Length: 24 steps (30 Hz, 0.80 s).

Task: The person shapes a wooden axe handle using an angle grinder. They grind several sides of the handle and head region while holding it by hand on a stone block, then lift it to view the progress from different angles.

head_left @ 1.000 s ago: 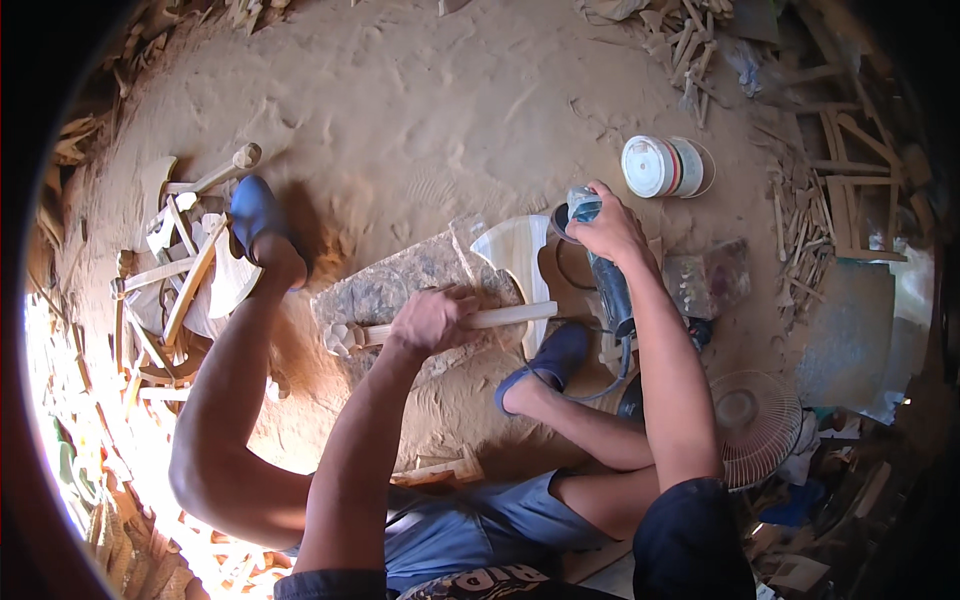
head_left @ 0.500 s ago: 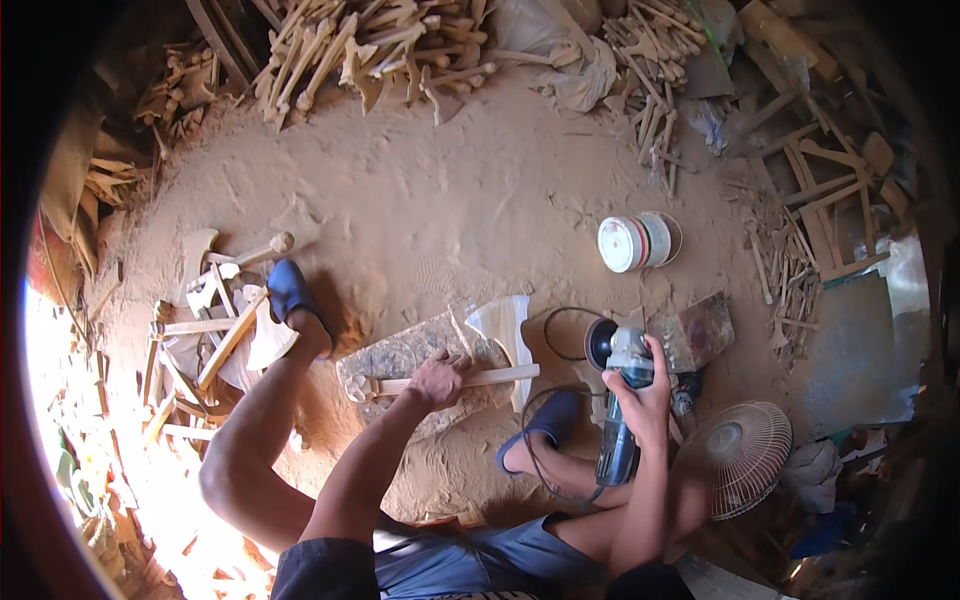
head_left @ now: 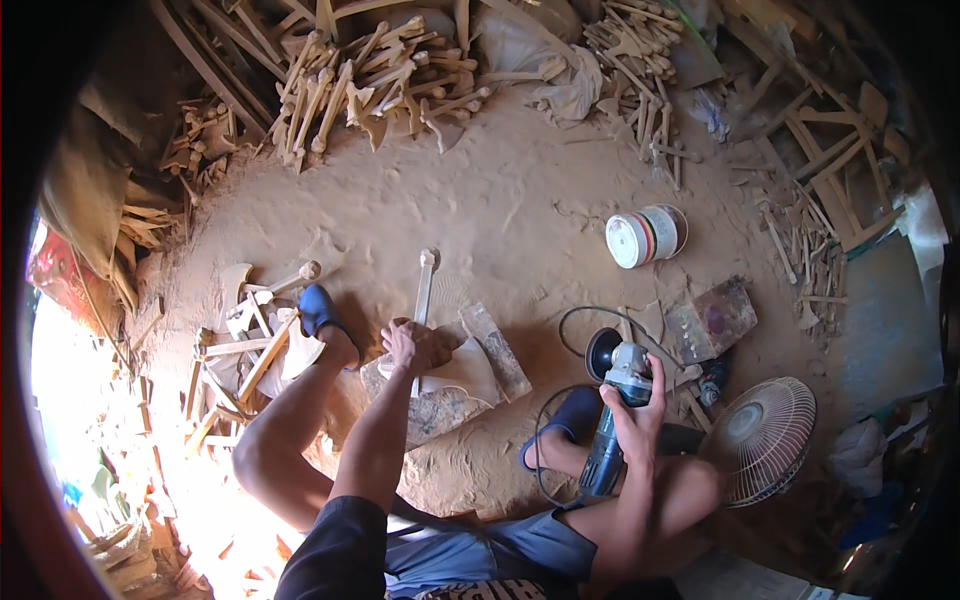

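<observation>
My left hand point(head_left: 404, 346) is closed around the shaft of a pale wooden axe point(head_left: 424, 290). Its knobbed end points away from me, while the broad, fan-shaped blade lies toward the right over a worn, stained block point(head_left: 450, 415). Part of the shaft is hidden beneath my fingers. In my right hand point(head_left: 640, 420) is a teal angle grinder point(head_left: 606, 448), held upright above my right leg. Its round dark disc point(head_left: 602, 352) is at the top, apart from the axe. A black cord point(head_left: 541, 440) loops beside the tool.
Several similar wooden axes point(head_left: 265, 345) lie piled beside my left foot. A white bucket point(head_left: 640, 238) rests on its side on the dusty ground. Near my right knee are a stained block point(head_left: 712, 320) and a fan point(head_left: 765, 440). Heaped wooden pieces point(head_left: 375, 85) line the far side.
My left hand has turned the axe, so its knobbed end, formerly at the left, now points away from me. The grinder remains in my right hand. The whole view has shifted slightly.
</observation>
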{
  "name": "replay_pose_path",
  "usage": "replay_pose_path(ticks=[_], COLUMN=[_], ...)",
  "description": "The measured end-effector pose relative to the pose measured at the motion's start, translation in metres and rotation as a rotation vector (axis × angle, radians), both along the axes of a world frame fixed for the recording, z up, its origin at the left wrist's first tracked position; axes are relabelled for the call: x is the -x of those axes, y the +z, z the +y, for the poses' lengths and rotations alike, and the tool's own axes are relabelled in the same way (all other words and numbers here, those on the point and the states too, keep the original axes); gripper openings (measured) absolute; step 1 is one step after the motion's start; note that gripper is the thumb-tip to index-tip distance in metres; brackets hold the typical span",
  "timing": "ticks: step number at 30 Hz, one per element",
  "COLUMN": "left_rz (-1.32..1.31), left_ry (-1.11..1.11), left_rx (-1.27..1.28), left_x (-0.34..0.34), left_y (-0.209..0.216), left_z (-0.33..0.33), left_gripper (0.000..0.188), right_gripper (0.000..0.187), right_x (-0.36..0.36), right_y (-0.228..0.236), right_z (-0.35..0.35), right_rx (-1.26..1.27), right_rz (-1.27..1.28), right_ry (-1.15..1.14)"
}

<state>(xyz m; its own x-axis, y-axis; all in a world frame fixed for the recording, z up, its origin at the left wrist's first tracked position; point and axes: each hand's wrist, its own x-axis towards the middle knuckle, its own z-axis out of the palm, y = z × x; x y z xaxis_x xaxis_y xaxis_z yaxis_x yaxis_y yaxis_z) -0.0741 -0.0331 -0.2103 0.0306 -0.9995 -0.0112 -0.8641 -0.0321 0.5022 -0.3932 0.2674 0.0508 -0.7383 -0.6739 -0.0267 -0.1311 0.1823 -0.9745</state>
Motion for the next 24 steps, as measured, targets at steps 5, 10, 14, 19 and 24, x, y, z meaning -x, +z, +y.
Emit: replay_pose_path(ticks=[5, 10, 14, 19, 24], left_rz=[0.567, 1.266, 1.253, 1.397, 1.230], left_ry=[-0.102, -0.271, -0.355, -0.350, -0.090], left_rx=[-0.180, -0.139, -0.070, -0.101, -0.068], left_x=[0.034, 0.069, 0.101, 0.116, 0.124], left_y=[0.054, 0.112, 0.125, 0.126, 0.130], left_z=[0.006, 0.019, 0.022, 0.027, 0.039], left_gripper=[0.015, 0.027, 0.026, 0.017, 0.026], right_gripper=[0.092, 0.093, 0.093, 0.090, 0.084], right_x=[0.013, 0.015, 0.023, 0.020, 0.017], right_y=[-0.009, -0.010, -0.027, -0.041, -0.039], right_z=[0.019, 0.015, 0.015, 0.011, 0.005], right_rx=[-0.001, 0.050, 0.041, 0.026, -0.002], right_rz=[0.030, -0.177, -0.344, -0.303, -0.321], right_ry=[-0.056, -0.149, -0.182, -0.135, -0.088])
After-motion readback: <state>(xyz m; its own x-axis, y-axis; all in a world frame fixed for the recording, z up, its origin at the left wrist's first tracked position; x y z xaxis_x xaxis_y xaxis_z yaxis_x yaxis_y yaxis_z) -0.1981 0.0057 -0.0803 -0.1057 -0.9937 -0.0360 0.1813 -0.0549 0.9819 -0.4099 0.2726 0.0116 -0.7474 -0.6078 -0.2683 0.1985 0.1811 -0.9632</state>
